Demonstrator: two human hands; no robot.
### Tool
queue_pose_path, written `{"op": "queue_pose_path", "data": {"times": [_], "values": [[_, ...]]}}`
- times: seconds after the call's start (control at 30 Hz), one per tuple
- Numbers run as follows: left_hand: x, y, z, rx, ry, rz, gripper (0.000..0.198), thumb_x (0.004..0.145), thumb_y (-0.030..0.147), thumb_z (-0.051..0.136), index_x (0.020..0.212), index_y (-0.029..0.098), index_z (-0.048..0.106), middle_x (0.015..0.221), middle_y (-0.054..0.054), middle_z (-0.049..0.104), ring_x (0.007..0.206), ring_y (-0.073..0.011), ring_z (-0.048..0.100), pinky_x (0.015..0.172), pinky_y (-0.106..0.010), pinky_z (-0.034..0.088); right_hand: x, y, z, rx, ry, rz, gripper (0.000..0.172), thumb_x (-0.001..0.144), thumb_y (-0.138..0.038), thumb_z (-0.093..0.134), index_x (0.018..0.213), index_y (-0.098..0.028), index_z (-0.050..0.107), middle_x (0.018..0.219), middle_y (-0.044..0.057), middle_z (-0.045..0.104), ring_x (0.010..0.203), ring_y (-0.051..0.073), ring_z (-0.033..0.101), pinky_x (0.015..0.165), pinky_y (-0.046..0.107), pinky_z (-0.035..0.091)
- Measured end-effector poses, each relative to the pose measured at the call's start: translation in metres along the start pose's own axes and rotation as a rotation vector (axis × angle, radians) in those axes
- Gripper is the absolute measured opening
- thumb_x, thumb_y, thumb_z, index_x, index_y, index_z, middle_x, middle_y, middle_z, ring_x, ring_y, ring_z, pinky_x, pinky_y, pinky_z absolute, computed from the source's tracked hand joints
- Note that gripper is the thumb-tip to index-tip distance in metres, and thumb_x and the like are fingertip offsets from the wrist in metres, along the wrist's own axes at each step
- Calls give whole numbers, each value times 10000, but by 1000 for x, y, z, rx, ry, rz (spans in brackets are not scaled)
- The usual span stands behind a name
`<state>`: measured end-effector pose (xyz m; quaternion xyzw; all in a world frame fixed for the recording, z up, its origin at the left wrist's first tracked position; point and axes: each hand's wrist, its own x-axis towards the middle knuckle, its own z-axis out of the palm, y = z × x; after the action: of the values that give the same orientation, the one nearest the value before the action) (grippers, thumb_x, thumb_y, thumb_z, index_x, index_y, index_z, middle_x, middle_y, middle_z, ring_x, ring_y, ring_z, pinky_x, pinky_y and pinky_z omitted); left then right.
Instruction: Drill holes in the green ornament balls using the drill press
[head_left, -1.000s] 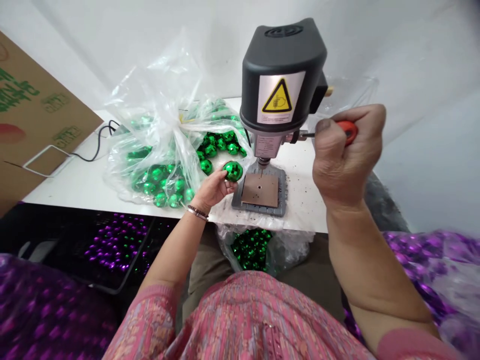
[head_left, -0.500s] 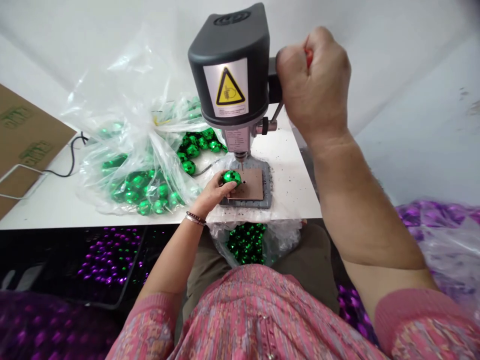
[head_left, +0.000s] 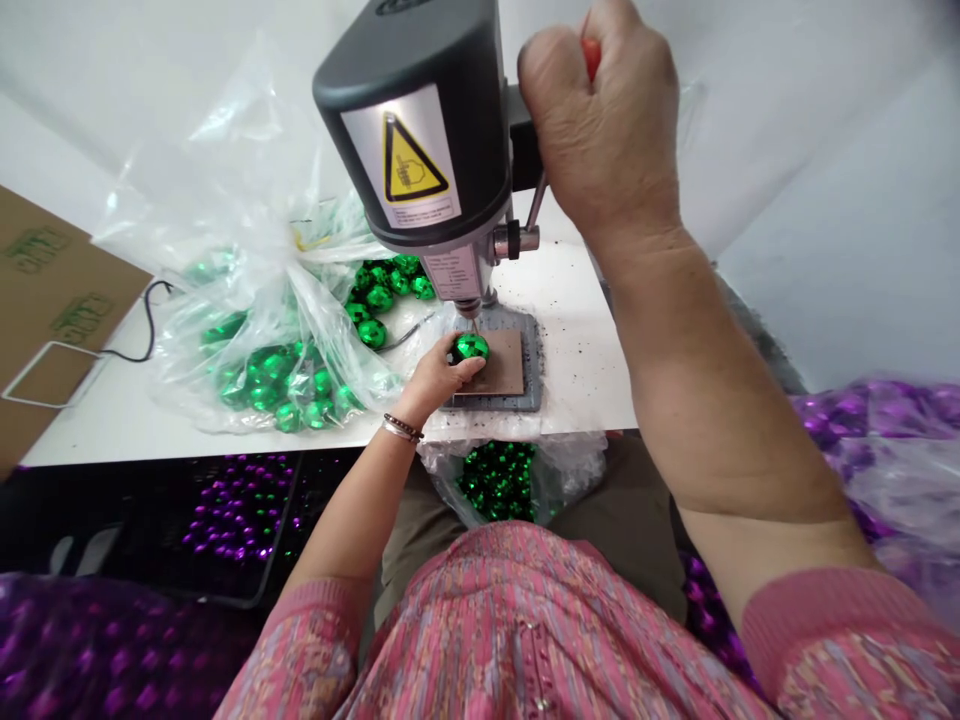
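Between the fingers and thumb of my left hand [head_left: 439, 378] is a shiny green faceted ball [head_left: 471, 347]. The ball sits over a brown board [head_left: 504, 365] on the grey base of a bench drill press [head_left: 420, 130], directly under the thin drill bit [head_left: 475, 325]. Whether the bit touches the ball I cannot tell. High on the right, my right hand [head_left: 604, 130] is wrapped round the drill press lever, whose red knob [head_left: 592, 58] shows between the fingers.
A clear plastic bag [head_left: 300, 340] of green balls lies left on the white table [head_left: 577, 390]. Several loose green balls [head_left: 379, 297] lie behind. A cardboard box [head_left: 60, 300] stands far left. Another bag of green pieces [head_left: 496, 480] is in my lap. Purple balls [head_left: 240, 505] lie below.
My left hand has moved the green ball slightly right, from beside the hole in the board to under the bit. My right hand stays on the lever. The view has shifted.
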<state>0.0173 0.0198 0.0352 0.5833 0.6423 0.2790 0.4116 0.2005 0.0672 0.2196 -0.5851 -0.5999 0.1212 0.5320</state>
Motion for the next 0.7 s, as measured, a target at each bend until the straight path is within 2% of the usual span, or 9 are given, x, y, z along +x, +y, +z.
{"op": "queue_pose_path", "data": {"times": [0.1,0.2,0.47,0.57,0.7], "values": [[0,7,3,174,49,80,609,731,271,773,1311,173,612,1055,-53,717,901,-181,648,854,-308,522,0,1,-1,-10,-7,0,378,971,-221,393,643,-202,207,640,-89,214,635,27,169,695,189,230],[2,13,7,253,53,128,645,700,243,792,1317,159,620,1156,-76,709,1015,-215,644,943,-335,504,0,1,-2,6,-6,-7,383,968,-226,405,642,-201,206,639,-89,210,636,25,170,692,187,232],[5,11,13,192,19,109,737,705,220,783,1402,123,563,1171,-94,721,1053,-221,657,971,-328,493,-3,0,0,18,33,1,430,962,-213,481,640,-207,196,624,-91,202,630,37,156,681,190,245],[4,8,14,192,33,115,758,700,221,792,1414,120,556,1152,-96,730,1028,-220,666,950,-323,502,-18,7,-2,74,57,-129,424,931,-223,530,664,-228,202,630,-90,219,621,37,196,673,189,285],[3,7,16,199,49,128,763,692,223,797,1411,122,563,1133,-89,734,1018,-224,667,953,-328,502,-54,27,-8,135,115,-417,249,867,-292,534,756,-230,320,667,-67,334,596,55,304,627,215,352]]}}
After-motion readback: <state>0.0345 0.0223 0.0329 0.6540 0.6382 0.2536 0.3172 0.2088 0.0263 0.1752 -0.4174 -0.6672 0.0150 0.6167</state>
